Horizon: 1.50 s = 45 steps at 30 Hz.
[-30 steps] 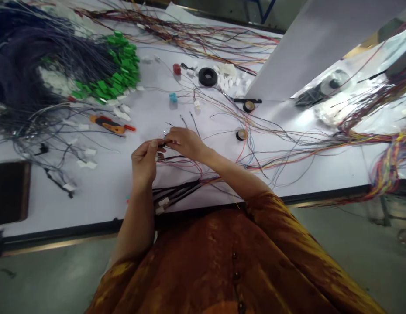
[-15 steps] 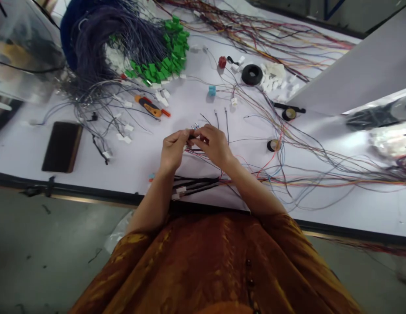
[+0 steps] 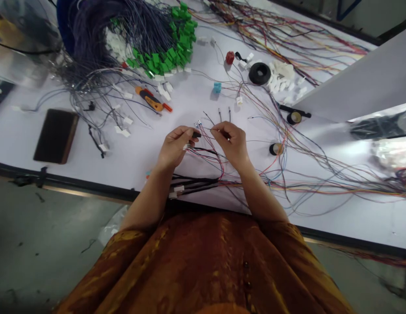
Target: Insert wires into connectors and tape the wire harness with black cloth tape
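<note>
My left hand [image 3: 174, 146] is closed on a small black connector [image 3: 196, 135], which sticks out past its thumb and fingertips. A white connector [image 3: 186, 147] shows just under those fingers. To the right, my right hand [image 3: 232, 141] pinches the end of a thin wire [image 3: 206, 129] between thumb and forefinger. Red and dark wires [image 3: 219, 162] with metal tips run between and below the hands. Black-sleeved cables [image 3: 196, 182] with white plugs lie near the table's front edge.
Green connectors [image 3: 163, 61] on a purple wire bundle lie at the back left, near an orange-black cutter [image 3: 150, 99] and a dark phone-like object [image 3: 55, 136]. A black tape roll [image 3: 259, 73], blue connector [image 3: 217, 87] and red connector [image 3: 229, 57] are behind the hands.
My hands have moved apart: the right one has shifted right with a wire end pinched, and the black connector now shows in my left. The whole view has shifted slightly.
</note>
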{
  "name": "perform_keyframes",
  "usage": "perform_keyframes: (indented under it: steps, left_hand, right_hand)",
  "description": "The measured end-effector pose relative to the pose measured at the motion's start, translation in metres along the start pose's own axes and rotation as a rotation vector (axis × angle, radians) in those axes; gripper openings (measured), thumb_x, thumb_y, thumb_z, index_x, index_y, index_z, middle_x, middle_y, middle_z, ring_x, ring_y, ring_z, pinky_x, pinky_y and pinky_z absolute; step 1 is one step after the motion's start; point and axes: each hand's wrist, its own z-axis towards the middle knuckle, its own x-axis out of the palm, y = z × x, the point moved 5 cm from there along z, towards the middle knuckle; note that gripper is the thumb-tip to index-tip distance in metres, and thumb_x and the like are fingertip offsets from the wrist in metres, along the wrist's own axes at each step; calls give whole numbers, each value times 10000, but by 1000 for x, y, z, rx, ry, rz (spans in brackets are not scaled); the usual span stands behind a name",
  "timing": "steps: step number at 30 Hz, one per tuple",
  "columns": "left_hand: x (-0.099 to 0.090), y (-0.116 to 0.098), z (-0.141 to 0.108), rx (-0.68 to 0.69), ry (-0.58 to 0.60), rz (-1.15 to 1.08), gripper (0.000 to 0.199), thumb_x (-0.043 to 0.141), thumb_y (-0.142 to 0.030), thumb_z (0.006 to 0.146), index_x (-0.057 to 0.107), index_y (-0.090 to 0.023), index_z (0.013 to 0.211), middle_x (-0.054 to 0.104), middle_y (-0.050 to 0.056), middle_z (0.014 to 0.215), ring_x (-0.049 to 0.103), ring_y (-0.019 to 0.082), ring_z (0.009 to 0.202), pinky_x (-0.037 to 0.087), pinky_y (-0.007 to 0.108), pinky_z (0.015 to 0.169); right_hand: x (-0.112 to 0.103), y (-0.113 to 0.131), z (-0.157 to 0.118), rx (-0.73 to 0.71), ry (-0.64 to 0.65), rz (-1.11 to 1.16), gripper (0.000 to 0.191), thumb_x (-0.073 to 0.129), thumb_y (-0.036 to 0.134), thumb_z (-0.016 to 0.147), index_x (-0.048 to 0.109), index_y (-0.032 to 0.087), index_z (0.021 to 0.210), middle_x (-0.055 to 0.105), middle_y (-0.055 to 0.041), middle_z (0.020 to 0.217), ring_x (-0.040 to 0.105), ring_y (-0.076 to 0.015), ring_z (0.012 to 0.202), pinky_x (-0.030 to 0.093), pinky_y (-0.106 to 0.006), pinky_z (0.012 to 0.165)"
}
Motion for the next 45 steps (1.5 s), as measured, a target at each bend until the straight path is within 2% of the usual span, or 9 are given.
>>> perform_keyframes:
  steps: [5,9,15,17,23,31,37,45]
  left_hand:
    - [-4,1,1,44,-26,32,134,847,-247,783,736,-172,778,741,43,839,670,117,701,495,226,610]
    - [-5,-1,1,60,-46,32,184,893,-219,700,745,-207,808,743,15,864,664,107,703,527,219,635]
    - [-3,-3,1,55,-48,-36,213,812,-7,722,747,-185,819,718,24,844,683,121,763,542,240,713]
    - [-3,-3,1,63,-29,-42,200,828,-28,724,751,-180,828,717,29,841,677,120,756,534,242,710]
    - [-2,-3,2,152,64,-37,295,949,-274,636,782,-190,864,734,25,843,667,101,730,537,226,719]
    - [-4,-2,1,194,94,33,236,915,-255,679,791,-216,876,761,22,886,698,104,789,555,211,752]
    - [-3,-2,0,198,102,72,239,916,-278,673,773,-234,860,756,4,887,706,124,828,577,254,804]
    - [-3,-1,0,217,101,75,256,927,-318,686,769,-233,868,749,8,905,707,119,838,571,246,808]
  right_hand:
    - [2,-9,-7,40,42,14,142,591,261,894,612,219,760,562,16,696,491,-123,648,406,-279,634]
    - [0,-11,-7,54,67,54,132,592,207,864,596,210,732,549,29,673,477,-107,623,389,-267,610]
    - [-2,-12,-6,84,127,71,134,598,201,849,600,209,715,563,29,670,468,-105,617,385,-267,609]
    - [-2,-11,-6,70,138,78,139,598,203,853,601,207,715,563,28,671,464,-106,621,386,-268,617]
    - [-1,-10,-5,13,127,79,141,604,172,849,606,187,708,561,29,663,464,-99,626,373,-266,629]
    - [0,-10,-5,-43,161,30,183,607,197,899,615,173,718,571,24,673,474,-95,645,361,-270,652]
    - [1,-7,-5,-101,155,-27,255,559,222,943,550,186,691,545,17,670,478,-102,654,362,-277,659]
    - [8,-10,-8,-90,70,-20,287,523,293,979,547,200,709,602,-2,701,541,-122,686,402,-291,686]
